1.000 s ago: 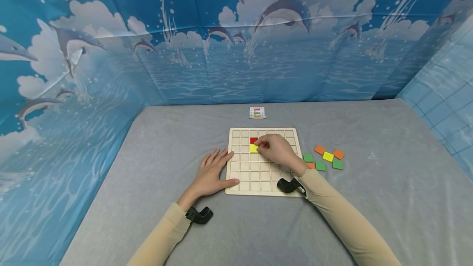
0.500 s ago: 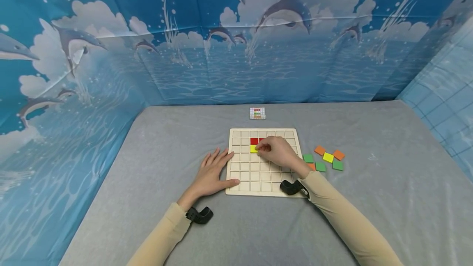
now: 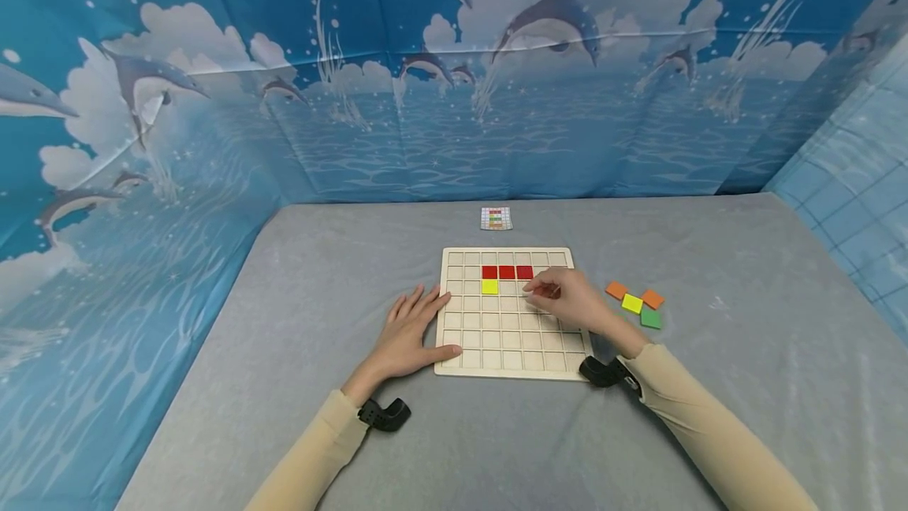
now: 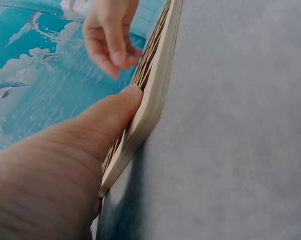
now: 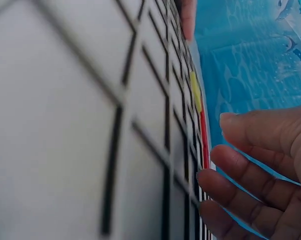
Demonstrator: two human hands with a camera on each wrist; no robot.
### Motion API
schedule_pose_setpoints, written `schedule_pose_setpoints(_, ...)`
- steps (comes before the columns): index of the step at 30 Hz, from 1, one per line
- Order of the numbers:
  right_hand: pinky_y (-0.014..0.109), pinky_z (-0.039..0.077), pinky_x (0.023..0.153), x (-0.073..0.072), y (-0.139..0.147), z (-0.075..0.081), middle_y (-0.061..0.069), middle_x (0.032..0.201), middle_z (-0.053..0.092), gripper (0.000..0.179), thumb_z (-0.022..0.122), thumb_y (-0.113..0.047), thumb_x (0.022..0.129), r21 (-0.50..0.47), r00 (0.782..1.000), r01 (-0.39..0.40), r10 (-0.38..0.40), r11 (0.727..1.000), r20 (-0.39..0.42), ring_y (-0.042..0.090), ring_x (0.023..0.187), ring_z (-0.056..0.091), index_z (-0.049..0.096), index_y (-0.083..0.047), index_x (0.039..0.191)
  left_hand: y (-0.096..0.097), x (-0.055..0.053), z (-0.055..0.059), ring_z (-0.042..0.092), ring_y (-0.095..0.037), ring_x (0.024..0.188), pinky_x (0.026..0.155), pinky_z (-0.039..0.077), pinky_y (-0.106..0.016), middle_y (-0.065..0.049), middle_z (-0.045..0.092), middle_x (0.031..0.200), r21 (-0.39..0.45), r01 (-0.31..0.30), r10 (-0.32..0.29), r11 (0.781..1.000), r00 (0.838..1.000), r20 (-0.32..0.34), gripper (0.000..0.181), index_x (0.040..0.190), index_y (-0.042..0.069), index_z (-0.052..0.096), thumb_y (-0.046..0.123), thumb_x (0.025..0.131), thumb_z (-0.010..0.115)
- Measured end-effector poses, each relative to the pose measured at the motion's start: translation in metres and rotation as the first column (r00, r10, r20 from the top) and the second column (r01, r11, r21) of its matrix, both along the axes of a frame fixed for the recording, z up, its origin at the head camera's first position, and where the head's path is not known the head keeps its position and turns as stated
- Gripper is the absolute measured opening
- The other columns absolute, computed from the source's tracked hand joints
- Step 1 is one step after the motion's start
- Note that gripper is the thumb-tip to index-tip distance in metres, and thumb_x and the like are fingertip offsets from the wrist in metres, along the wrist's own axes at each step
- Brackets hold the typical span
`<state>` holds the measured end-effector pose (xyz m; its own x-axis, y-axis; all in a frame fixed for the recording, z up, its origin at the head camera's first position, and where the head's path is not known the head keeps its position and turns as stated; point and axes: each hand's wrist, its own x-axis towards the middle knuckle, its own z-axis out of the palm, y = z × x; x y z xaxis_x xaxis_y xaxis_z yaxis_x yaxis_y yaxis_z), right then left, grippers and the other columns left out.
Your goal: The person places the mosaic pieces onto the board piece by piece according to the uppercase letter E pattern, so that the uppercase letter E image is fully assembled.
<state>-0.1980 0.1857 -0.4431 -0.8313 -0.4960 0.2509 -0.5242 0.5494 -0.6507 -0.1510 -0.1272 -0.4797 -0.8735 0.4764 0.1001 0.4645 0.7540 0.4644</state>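
A wooden grid board (image 3: 525, 359) lies on the grey table. Three red tiles (image 3: 507, 272) fill a row of its cells, and a yellow tile (image 3: 489, 287) sits directly below the leftmost one. My left hand (image 3: 407, 335) rests flat at the board's left edge, its thumb on the corner rim in the left wrist view. Over the right part of the board is my right hand (image 3: 567, 296), fingers loosely bent. The right wrist view shows nothing between its thumb (image 5: 240, 130) and fingertips. This hand hides some cells on the board's right side.
To the right lie loose tiles: two orange (image 3: 653, 300), a yellow one (image 3: 632, 303) and a green one (image 3: 650, 318). A small printed card (image 3: 496, 218) with a coloured grid lies behind the board. A dolphin-print curtain (image 3: 440, 132) hangs behind the table.
My right hand has drawn back rightward from the yellow tile, uncovering the red row. It and its forearm now cover the loose tiles nearest the board. My left hand has stayed put.
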Motion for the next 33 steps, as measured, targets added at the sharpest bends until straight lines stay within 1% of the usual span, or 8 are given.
schedule_pose_setpoints(6,0.033,0.048,0.066,0.015,0.026,0.003,-0.003,0.087,0.065,0.013,0.073,-0.012,0.085,0.091,0.996,0.086,-0.084,0.992,-0.022,0.013,0.077,0.058,0.074,-0.007,0.097,0.001,0.0,0.0,0.003,-0.024,0.143,0.111,-0.001,-0.045,-0.001,0.016,0.157,-0.005,-0.002,0.002,1.0,1.0,-0.001,0.087,0.152,0.02,0.025,0.063,0.084,0.057)
schedule_pose_setpoints(10,0.039,0.049,0.068,0.021,0.044,0.007,0.005,0.096,0.066,0.017,0.073,-0.013,0.085,0.097,0.993,0.116,-0.113,0.989,-0.034,0.02,0.082,0.062,0.073,-0.005,0.1,0.0,-0.001,0.0,0.003,-0.024,0.143,0.111,-0.001,-0.045,-0.001,0.016,0.157,-0.004,0.0,0.0,1.0,1.0,0.002,0.087,0.152,0.02,0.025,0.062,0.084,0.057)
schedule_pose_setpoints(14,0.043,0.048,0.072,0.019,0.061,0.009,0.009,0.101,0.065,0.02,0.074,-0.016,0.085,0.141,0.993,0.118,-0.117,0.983,-0.017,0.025,0.087,0.06,0.073,-0.004,0.101,-0.001,-0.001,0.0,0.004,-0.026,0.143,0.111,0.0,-0.046,-0.002,0.017,0.157,0.0,-0.001,0.001,1.0,1.0,-0.004,0.086,0.152,0.019,0.026,0.061,0.084,0.058)
schedule_pose_setpoints(18,0.038,0.041,0.068,0.016,0.071,0.006,0.005,0.092,0.064,0.02,0.075,-0.018,0.083,0.196,0.993,0.121,-0.12,0.973,-0.018,0.022,0.078,0.052,0.073,-0.006,0.099,-0.001,-0.001,0.0,0.004,-0.025,0.143,0.111,-0.001,-0.045,-0.001,0.017,0.157,-0.004,-0.004,0.004,1.0,1.0,-0.001,0.086,0.152,0.019,0.026,0.062,0.084,0.058)
schedule_pose_setpoints(21,0.035,0.036,0.064,0.016,0.075,0.004,0.002,0.086,0.062,0.021,0.077,-0.017,0.082,0.211,0.993,0.115,-0.113,0.971,-0.018,0.02,0.072,0.046,0.074,-0.005,0.099,-0.001,-0.001,-0.001,0.004,-0.025,0.143,0.111,-0.001,-0.045,-0.002,0.017,0.157,-0.002,-0.002,0.002,1.0,1.0,0.0,0.086,0.152,0.02,0.026,0.062,0.084,0.058)
schedule_pose_setpoints(23,0.035,0.036,0.063,0.017,0.077,0.004,0.002,0.086,0.061,0.022,0.078,-0.017,0.081,0.219,0.994,0.108,-0.108,0.97,-0.01,0.02,0.072,0.045,0.073,-0.004,0.099,0.0,-0.001,-0.001,0.004,-0.024,0.143,0.111,-0.001,-0.045,-0.001,0.017,0.157,-0.006,-0.002,0.002,1.0,1.0,0.002,0.087,0.152,0.02,0.025,0.063,0.084,0.057)
schedule_pose_setpoints(26,0.036,0.041,0.065,0.017,0.079,0.005,0.003,0.089,0.061,0.024,0.078,-0.015,0.08,0.226,0.995,0.094,-0.099,0.97,0.014,0.02,0.075,0.049,0.072,-0.003,0.1,0.0,-0.002,-0.001,0.003,-0.024,0.143,0.111,-0.002,-0.045,-0.001,0.016,0.157,-0.009,-0.004,0.004,1.0,1.0,0.007,0.087,0.152,0.021,0.024,0.063,0.084,0.057)
schedule_pose_setpoints(33,0.039,0.045,0.069,0.016,0.08,0.007,0.004,0.091,0.062,0.026,0.077,-0.013,0.08,0.239,0.99,0.103,-0.124,0.965,0.073,0.021,0.08,0.054,0.071,-0.001,0.103,0.001,-0.002,0.0,0.004,-0.024,0.143,0.111,-0.002,-0.044,-0.002,0.017,0.157,-0.003,-0.006,0.006,1.0,1.0,-0.003,0.086,0.152,0.021,0.025,0.06,0.084,0.058)
